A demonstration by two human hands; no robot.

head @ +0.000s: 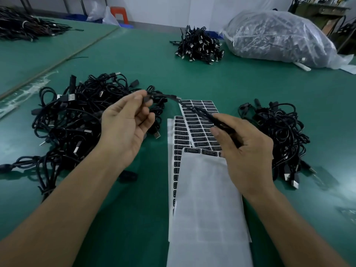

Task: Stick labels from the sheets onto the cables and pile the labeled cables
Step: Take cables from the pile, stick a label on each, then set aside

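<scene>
Fingers (137, 98) of left hand (123, 130) and right hand (246, 153) pinch one cable (194, 108) over sheets (202, 199) ("LED CONTROLLER" labels (191, 149)).

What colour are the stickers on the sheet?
The stickers are black with white writing. The head view shows them best, between the two hands.

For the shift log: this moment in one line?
left hand, right hand: gripping cable | below: label sheets

Cable (193, 108) blurred — label print (199, 134) seemingly illegible.
</scene>
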